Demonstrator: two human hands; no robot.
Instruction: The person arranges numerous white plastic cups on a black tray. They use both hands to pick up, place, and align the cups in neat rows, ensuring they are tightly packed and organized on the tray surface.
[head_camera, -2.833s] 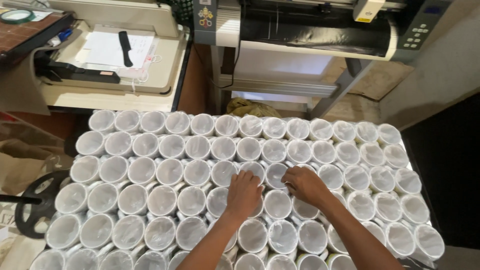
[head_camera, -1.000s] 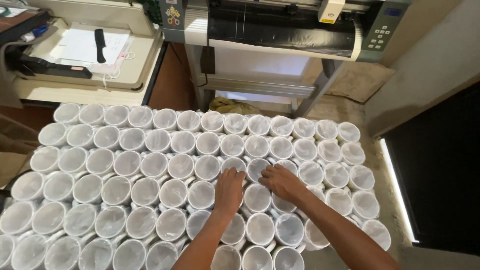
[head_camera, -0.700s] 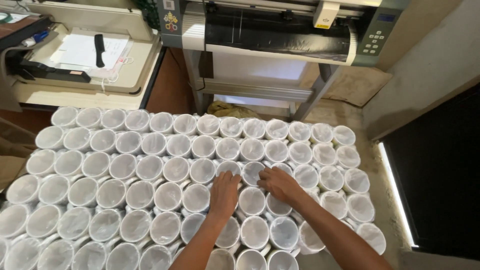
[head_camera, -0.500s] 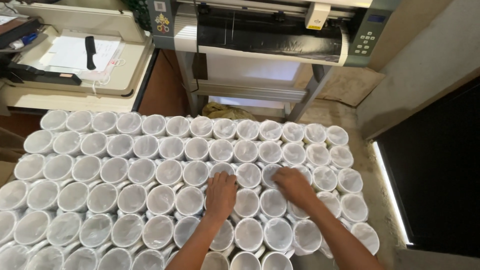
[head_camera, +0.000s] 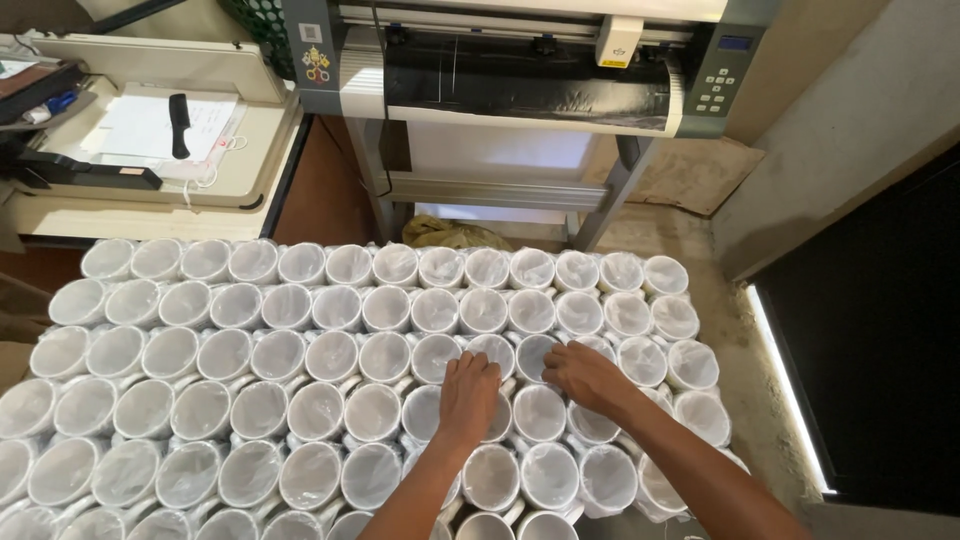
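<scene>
Since the earlier frame, both hands have slid closer together among the white mugs (head_camera: 316, 410), glossy and round in crinkled clear wrap. Left hand (head_camera: 469, 389) rests flat, fingers spread; right hand (head_camera: 585, 375) lies loosely curled just beside it, gripping nothing. Mugs beneath them are hidden; front rows are cut off.

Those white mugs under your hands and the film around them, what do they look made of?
White handled mugs: probably glazed ceramic, judging by thick rims and a smooth, glossy look. Clear wrap on each mug: thin plastic film, crinkled and shiny. Both hands, left hand and right hand, rest on wrapped mugs.
</scene>
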